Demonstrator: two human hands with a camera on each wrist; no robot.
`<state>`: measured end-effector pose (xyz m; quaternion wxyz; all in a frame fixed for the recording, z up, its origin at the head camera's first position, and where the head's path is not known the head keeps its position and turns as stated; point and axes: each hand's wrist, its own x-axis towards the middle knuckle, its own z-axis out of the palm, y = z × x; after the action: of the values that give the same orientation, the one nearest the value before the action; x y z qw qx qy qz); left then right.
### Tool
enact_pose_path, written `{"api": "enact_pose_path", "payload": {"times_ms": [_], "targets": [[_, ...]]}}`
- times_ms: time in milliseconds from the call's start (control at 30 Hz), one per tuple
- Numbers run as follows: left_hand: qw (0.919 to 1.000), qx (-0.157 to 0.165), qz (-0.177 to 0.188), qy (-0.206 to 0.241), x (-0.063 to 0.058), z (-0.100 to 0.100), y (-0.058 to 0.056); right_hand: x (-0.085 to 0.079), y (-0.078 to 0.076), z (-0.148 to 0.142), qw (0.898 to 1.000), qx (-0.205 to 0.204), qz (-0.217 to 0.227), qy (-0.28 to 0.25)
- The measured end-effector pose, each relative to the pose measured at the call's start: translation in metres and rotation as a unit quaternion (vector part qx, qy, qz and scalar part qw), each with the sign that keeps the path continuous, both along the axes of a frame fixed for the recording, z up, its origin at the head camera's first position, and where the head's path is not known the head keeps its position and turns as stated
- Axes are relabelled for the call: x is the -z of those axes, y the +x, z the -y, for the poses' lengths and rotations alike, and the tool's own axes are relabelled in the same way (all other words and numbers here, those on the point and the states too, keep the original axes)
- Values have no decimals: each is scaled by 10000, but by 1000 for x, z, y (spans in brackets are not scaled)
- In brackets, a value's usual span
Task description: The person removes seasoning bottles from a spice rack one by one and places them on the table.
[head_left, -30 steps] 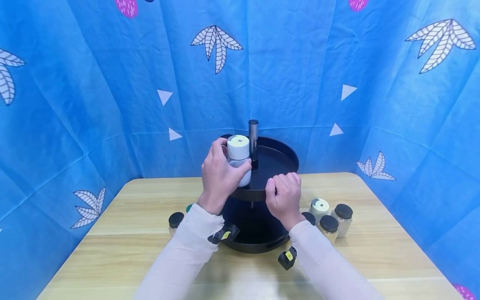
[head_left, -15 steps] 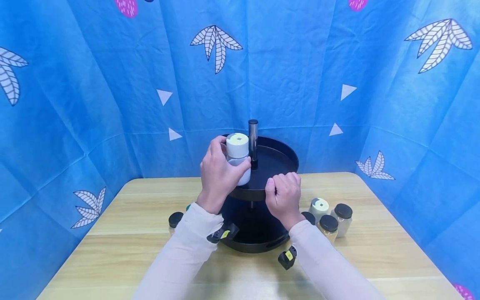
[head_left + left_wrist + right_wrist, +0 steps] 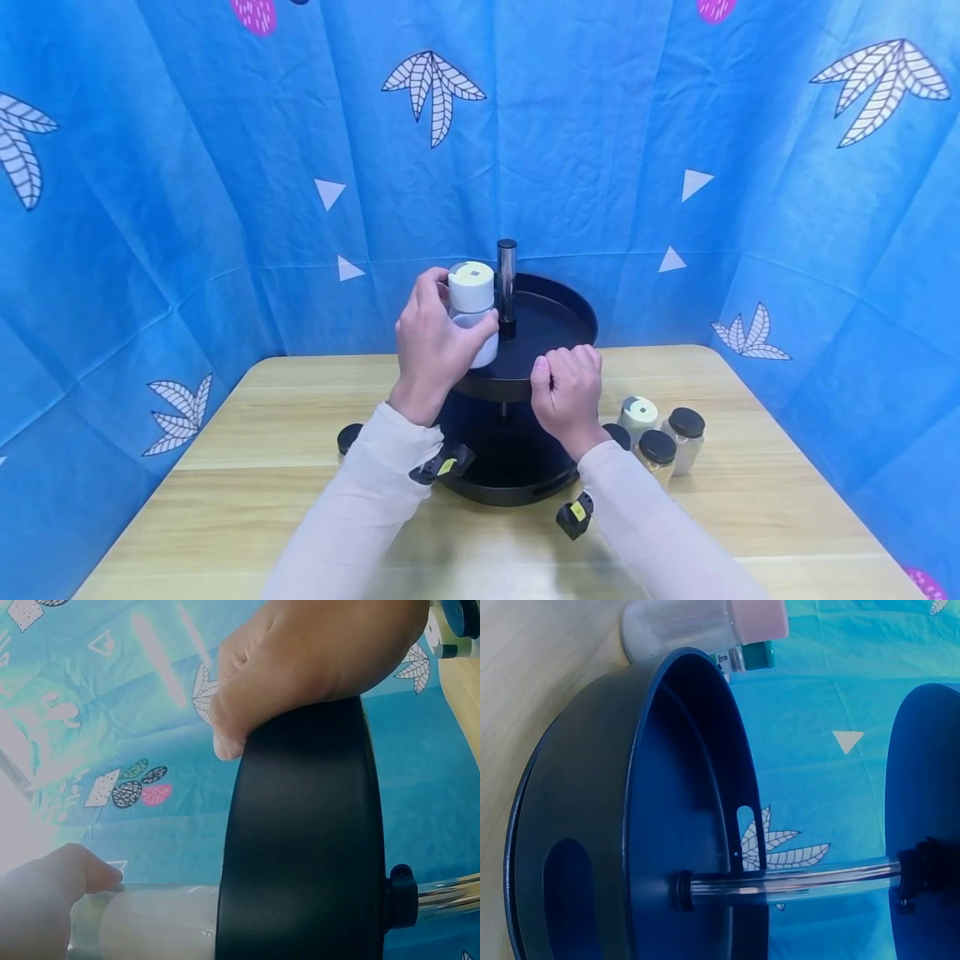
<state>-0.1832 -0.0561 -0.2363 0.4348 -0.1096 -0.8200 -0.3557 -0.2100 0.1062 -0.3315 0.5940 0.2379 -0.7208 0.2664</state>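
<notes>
A clear jar of white contents with a white lid (image 3: 472, 287) stands upright in my left hand (image 3: 431, 346), thumb on its near side. It is over the left part of the upper tray (image 3: 555, 317) of a black two-tier stand. In the left wrist view the tray's dark wall hides the base of the jar (image 3: 161, 922), so I cannot tell whether it rests there. My right hand (image 3: 567, 396) grips the upper tray's front rim, fingers curled; the left wrist view also shows this hand (image 3: 322, 664) on the rim.
Below is the stand's lower tray (image 3: 506, 496), joined by a metal post (image 3: 802, 881). Several jars, one black-lidded (image 3: 686, 422), one white-lidded (image 3: 639, 412), stand right of it. Another black-lidded jar (image 3: 349, 437) is at left. A green-capped jar (image 3: 757, 655) shows in the right wrist view.
My left hand has shifted slightly left and up in the head view, carrying the white-lidded jar with it. My right hand and the stand look unmoved.
</notes>
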Motion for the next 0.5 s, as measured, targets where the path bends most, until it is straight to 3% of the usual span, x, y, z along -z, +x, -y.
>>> {"api": "enact_pose_path", "payload": {"times_ms": [500], "targets": [[10000,-77,40,1,-4,4,3,1,0,0,10000,12,38,17]]}}
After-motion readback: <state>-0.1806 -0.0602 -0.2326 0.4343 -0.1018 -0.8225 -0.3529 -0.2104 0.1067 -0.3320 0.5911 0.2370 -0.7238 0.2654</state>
